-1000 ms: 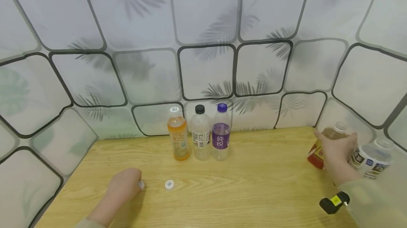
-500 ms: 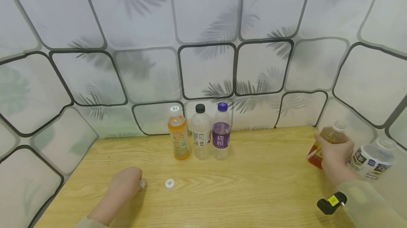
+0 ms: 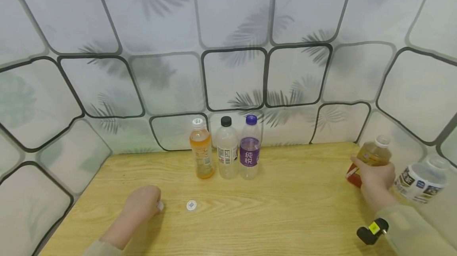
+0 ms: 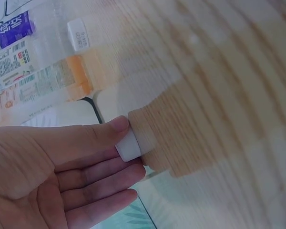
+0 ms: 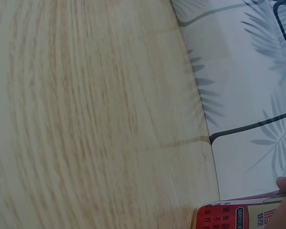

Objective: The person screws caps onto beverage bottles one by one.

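Between the thumb and fingers of my left hand (image 3: 141,203) is a white bottle cap (image 4: 128,147), pinched close over the wooden table at the left. A second white cap (image 3: 191,205) lies on the table just right of that hand. At the far right, my right hand (image 3: 377,174) grips an uncapped bottle (image 3: 377,153) of amber drink with a red and yellow label. This bottle stands nearly upright with its mouth showing. In the right wrist view only its red label (image 5: 221,217) and parts of the fingers appear, at the lower right corner.
Three capped bottles stand in a row near the back wall: an orange drink bottle (image 3: 202,153), a clear black-capped bottle (image 3: 227,151) and a purple-labelled bottle (image 3: 249,151). An uncapped clear bottle (image 3: 421,180) stands right of my right hand. Patterned cloth (image 3: 232,77) surrounds the table (image 3: 271,216).
My right hand has slid lower around the amber drink bottle, so more of the bottle shows above the fingers. My left hand keeps its pinch on the cap, nearly still.
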`<state>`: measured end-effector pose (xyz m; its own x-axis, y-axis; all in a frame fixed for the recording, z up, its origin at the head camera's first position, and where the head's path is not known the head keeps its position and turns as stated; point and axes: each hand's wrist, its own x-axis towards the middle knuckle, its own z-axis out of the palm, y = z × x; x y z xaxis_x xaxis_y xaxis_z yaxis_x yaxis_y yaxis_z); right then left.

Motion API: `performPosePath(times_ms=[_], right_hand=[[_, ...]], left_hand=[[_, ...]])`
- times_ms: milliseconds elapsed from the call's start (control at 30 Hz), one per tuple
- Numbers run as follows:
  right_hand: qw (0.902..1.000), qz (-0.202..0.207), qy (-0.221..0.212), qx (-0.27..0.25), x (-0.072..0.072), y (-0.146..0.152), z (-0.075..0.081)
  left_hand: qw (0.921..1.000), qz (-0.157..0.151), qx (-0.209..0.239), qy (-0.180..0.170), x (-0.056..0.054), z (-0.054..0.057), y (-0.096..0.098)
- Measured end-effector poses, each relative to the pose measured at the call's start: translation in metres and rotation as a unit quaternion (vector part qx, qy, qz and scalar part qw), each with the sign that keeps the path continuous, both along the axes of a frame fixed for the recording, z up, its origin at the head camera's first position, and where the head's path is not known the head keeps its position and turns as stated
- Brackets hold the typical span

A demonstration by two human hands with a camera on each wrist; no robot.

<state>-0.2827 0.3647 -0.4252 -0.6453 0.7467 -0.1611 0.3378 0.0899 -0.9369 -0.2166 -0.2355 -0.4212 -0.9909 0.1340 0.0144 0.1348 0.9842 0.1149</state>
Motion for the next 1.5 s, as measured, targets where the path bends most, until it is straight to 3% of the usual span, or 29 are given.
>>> performPosePath(times_ms=[633, 1500], right_hand=[[0.9955, 0.047, -0.04, 0.072, 0.002, 0.002, 0.002], [0.984, 0.118, -0.056, 0.121, -0.004, -0.014, 0.031]], left_hand=[[0.9993, -0.017, 0.034, 0.003, -0.004, 0.0, -0.009], [0.9989, -0.02, 0.042, -0.007, -0.004, 0.006, -0.008]])
